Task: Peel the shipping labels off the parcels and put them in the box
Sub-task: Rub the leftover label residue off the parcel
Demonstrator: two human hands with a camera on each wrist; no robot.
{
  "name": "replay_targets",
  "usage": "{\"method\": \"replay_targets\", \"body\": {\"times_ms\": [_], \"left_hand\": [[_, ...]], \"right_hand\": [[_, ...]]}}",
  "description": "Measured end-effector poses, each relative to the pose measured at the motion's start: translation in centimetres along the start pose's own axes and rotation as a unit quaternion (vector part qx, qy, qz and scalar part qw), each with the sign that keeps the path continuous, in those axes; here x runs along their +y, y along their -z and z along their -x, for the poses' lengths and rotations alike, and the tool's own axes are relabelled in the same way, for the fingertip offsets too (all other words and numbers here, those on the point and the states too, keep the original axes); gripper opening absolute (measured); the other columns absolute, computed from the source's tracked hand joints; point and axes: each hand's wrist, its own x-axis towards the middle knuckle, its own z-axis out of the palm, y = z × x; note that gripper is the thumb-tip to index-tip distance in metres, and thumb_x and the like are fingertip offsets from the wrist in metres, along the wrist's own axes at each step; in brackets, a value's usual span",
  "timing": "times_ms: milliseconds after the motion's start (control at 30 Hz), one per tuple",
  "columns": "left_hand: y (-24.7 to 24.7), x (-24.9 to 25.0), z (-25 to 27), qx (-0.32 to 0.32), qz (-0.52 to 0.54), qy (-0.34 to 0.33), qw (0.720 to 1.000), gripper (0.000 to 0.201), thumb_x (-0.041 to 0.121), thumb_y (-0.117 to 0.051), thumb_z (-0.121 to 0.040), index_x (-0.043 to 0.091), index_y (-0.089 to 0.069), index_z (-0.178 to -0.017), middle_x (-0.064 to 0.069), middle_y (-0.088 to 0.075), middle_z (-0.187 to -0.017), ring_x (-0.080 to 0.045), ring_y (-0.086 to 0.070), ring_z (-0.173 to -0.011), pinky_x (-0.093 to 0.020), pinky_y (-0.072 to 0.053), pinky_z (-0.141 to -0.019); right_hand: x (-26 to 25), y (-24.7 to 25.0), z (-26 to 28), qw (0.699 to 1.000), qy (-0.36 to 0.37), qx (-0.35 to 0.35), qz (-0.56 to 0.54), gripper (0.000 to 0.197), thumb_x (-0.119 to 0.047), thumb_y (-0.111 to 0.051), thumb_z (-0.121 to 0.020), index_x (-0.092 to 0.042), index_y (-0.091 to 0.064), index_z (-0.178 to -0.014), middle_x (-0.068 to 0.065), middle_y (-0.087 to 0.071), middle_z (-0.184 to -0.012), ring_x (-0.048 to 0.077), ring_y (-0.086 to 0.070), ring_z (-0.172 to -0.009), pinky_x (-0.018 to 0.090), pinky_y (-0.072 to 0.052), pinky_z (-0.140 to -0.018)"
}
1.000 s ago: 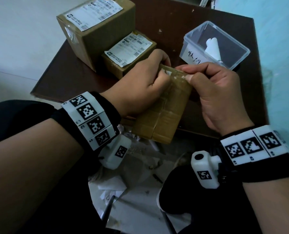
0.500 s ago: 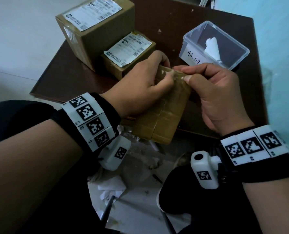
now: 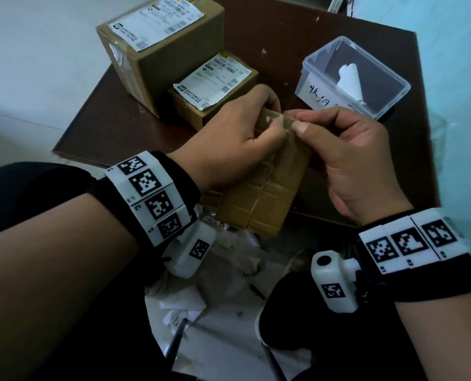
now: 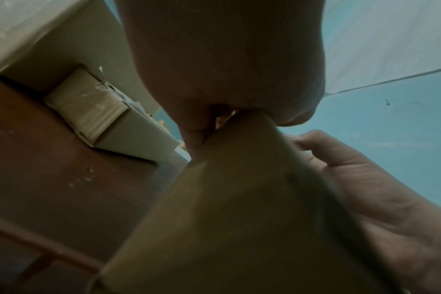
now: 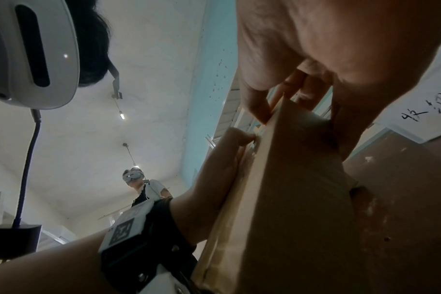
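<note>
Bare brown table [image 3: 113, 119] lies open at nine o'clock of the hands. Two labelled parcels [image 3: 160, 50] block eleven o'clock. At one o'clock stands the clear plastic box [image 3: 325, 86], with open tabletop between.

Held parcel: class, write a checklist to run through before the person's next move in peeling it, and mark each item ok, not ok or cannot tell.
1. Held parcel gripped by the left hand and the right hand: ok.
2. Right thumb pressing the tape at the parcel's top edge: ok.
3. A shipping label visible on the held parcel: cannot tell; only brown tape shows.
4. Clear plastic box open and within view on the table: ok.
5. One peeled white label already in the box: ok.
6. Large parcel and small parcel peeled: not ok; both carry labels.
</note>
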Motion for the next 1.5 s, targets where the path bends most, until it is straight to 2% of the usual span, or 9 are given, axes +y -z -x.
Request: {"method": "replay_targets", "body": {"times_ms": [100, 167, 400, 633, 800, 933, 1067, 1300, 1500], "left_hand": [[0.08, -0.17, -0.04, -0.005, -0.002, -0.001, 1.0, 0.017, 0.032, -0.046, -0.101, 0.021, -0.053, -0.112, 0.009, -0.059, -0.089, 0.003, -0.055, -0.079, -0.01, -0.041, -0.064], [0.13, -0.19, -0.06, -0.002, 0.001, -0.003, 1.0, 0.019, 0.029, -0.043, -0.099, 0.02, -0.053, -0.112, 0.009, -0.058, -0.09, 0.001, -0.053, -0.079, -0.013, -0.04, -0.065], [0.17, -0.24, -0.06, 0.004, 0.0, 0.006, 1.0, 0.015, 0.028, -0.05, -0.105, 0.018, -0.055, -0.115, 0.011, -0.058, -0.092, 0.007, -0.055, -0.079, -0.008, -0.042, -0.067], [0.16, -0.16, -0.06, 0.001, -0.005, 0.0, 1.0, 0.016, 0.027, -0.052, -0.108, 0.015, -0.055, -0.117, 0.004, -0.061, -0.096, -0.01, -0.057, -0.086, -0.017, -0.045, -0.068], [0.23, -0.17, -0.05, -0.019, -0.018, -0.002, 1.0, 0.015, 0.028, -0.047, -0.104, 0.019, -0.052, -0.116, 0.012, -0.054, -0.092, 0.01, -0.051, -0.081, -0.009, -0.04, -0.068], [0.32, -0.09, -0.07, -0.014, -0.009, -0.002, 1.0, 0.021, 0.032, -0.042, -0.1, 0.021, -0.053, -0.114, 0.011, -0.056, -0.089, 0.005, -0.052, -0.079, -0.012, -0.04, -0.066], [0.26, -0.18, -0.07, -0.006, -0.004, 0.005, 1.0, 0.016, 0.033, -0.049, -0.105, 0.022, -0.054, -0.115, 0.008, -0.06, -0.091, 0.001, -0.055, -0.078, -0.015, -0.044, -0.065], [0.27, -0.08, -0.08, -0.01, 0.002, -0.004, 1.0, 0.019, 0.032, -0.044, -0.1, 0.021, -0.053, -0.113, 0.009, -0.057, -0.086, 0.003, -0.052, -0.075, -0.012, -0.039, -0.063], [0.19, -0.25, -0.11, -0.012, -0.012, -0.001, 1.0, 0.018, 0.034, -0.054, -0.104, 0.02, -0.053, -0.115, 0.01, -0.058, -0.087, 0.004, -0.055, -0.075, -0.011, -0.042, -0.065]], "right_hand": [[-0.24, 0.13, 0.0, 1.0, -0.008, -0.012, 0.0, 0.018, 0.002, -0.066, -0.099, -0.013, -0.076, -0.104, 0.007, -0.081, -0.111, 0.022, -0.077, -0.11, 0.037, -0.065, -0.089], [-0.38, 0.24, 0.05, 1.0, -0.017, -0.018, -0.003, 0.02, 0.003, -0.063, -0.101, -0.012, -0.076, -0.105, 0.006, -0.081, -0.11, 0.021, -0.077, -0.108, 0.034, -0.064, -0.087], [0.0, 0.24, -0.06, 0.999, -0.028, -0.01, -0.032, 0.015, 0.001, -0.066, -0.101, -0.008, -0.076, -0.108, 0.01, -0.08, -0.116, 0.023, -0.076, -0.112, 0.035, -0.063, -0.09], [0.23, 0.16, -0.06, 1.0, -0.012, -0.005, -0.015, 0.012, -0.003, -0.072, -0.099, -0.007, -0.076, -0.11, 0.011, -0.08, -0.118, 0.024, -0.075, -0.117, 0.042, -0.063, -0.097], [-0.01, 0.18, 0.01, 1.0, -0.025, -0.008, -0.003, 0.018, 0.001, -0.065, -0.101, -0.013, -0.077, -0.104, 0.008, -0.08, -0.114, 0.022, -0.076, -0.111, 0.037, -0.064, -0.089], [-0.26, 0.13, 0.04, 0.999, -0.024, -0.02, -0.009, 0.022, 0.004, -0.061, -0.102, -0.01, -0.077, -0.107, 0.009, -0.081, -0.112, 0.022, -0.077, -0.108, 0.036, -0.064, -0.089], [-0.29, 0.1, 0.17, 1.0, -0.007, -0.016, -0.005, 0.018, 0.0, -0.064, -0.102, -0.009, -0.076, -0.11, 0.008, -0.081, -0.114, 0.022, -0.076, -0.111, 0.036, -0.064, -0.091], [-0.25, 0.03, 0.23, 1.0, -0.002, -0.009, 0.006, 0.013, -0.004, -0.07, -0.1, -0.01, -0.076, -0.111, 0.01, -0.08, -0.117, 0.023, -0.076, -0.113, 0.041, -0.065, -0.095], [-0.44, 0.04, 0.22, 1.0, -0.012, -0.011, 0.01, 0.02, 0.002, -0.061, -0.102, -0.009, -0.076, -0.109, 0.006, -0.081, -0.111, 0.019, -0.077, -0.106, 0.034, -0.065, -0.086]]}}
